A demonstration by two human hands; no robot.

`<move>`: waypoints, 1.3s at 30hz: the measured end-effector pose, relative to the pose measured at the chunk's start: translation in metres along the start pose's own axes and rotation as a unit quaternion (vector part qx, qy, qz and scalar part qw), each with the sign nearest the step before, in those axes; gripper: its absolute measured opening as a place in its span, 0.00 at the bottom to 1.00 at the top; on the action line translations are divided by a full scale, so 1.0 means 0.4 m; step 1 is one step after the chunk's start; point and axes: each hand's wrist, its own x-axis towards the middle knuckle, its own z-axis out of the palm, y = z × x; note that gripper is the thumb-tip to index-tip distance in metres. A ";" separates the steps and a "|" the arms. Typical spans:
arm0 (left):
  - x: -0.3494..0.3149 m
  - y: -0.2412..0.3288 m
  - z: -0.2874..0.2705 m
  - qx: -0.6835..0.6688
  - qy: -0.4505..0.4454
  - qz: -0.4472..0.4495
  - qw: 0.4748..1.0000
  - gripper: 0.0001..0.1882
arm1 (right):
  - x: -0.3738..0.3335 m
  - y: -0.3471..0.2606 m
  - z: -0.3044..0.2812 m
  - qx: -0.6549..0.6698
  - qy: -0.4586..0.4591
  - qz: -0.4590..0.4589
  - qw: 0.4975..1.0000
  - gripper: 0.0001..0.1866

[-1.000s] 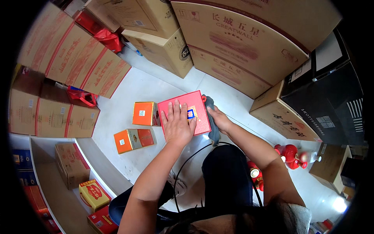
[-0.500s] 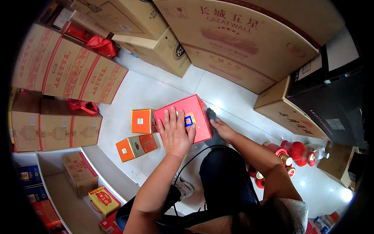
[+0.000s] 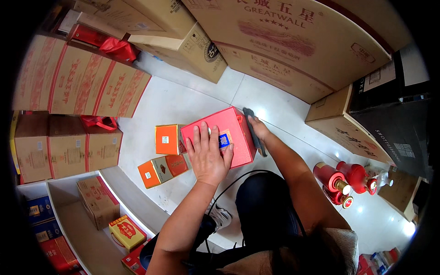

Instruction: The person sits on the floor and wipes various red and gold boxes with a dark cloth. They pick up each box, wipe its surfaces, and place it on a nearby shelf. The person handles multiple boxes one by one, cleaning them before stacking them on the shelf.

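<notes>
A red gift box (image 3: 240, 153) with a small blue and gold label stands on the floor in front of me. Flat on its top rests my left hand (image 3: 207, 158), fingers spread. My right hand (image 3: 260, 129) grips a dark grey cloth (image 3: 262, 149) against the box's right side; its fingertips are partly hidden by the cloth. To the left of the red box are two smaller orange boxes, one farther (image 3: 167, 139) and one nearer (image 3: 152, 173), the nearer one lying at an angle.
Large cardboard cartons (image 3: 279, 41) stand at the far side, with more stacked cartons (image 3: 87, 85) on the left. A white shelf (image 3: 103, 176) with boxes is at the lower left. Red bottles (image 3: 354, 176) stand at the right beside a black carton (image 3: 389, 133). A dark cable (image 3: 229, 183) loops by my knee.
My right hand and the cloth have moved farther away along the red box's right side. My left hand stays on the top. The view has shifted slightly.
</notes>
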 end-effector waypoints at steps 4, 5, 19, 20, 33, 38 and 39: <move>-0.010 -0.013 0.000 0.004 -0.009 -0.012 1.000 0.31 | -0.045 0.138 -0.052 -0.157 0.041 0.015 0.987 0.29; -0.008 -0.011 -0.002 0.002 -0.008 -0.013 1.000 0.31 | -0.079 0.150 -0.055 -0.125 0.043 0.042 0.990 0.29; 0.010 0.016 0.007 -0.010 -0.010 0.005 1.000 0.32 | 0.092 -0.024 -0.029 -0.096 0.049 0.034 0.994 0.22; 0.007 0.006 0.003 0.001 -0.017 0.000 1.000 0.32 | 0.088 -0.056 0.012 -0.104 0.047 0.040 0.993 0.21; -0.003 -0.007 0.003 -0.004 0.000 -0.004 1.000 0.31 | -0.405 -0.239 0.138 -0.114 -0.088 -0.218 0.965 0.23; -0.002 -0.004 0.002 -0.008 0.007 0.000 1.000 0.31 | -0.258 -0.217 0.128 -0.077 -0.076 -0.230 0.967 0.21; -0.003 -0.005 0.006 -0.007 0.007 0.001 1.000 0.31 | -0.198 -0.203 0.117 -0.066 -0.066 -0.198 0.976 0.21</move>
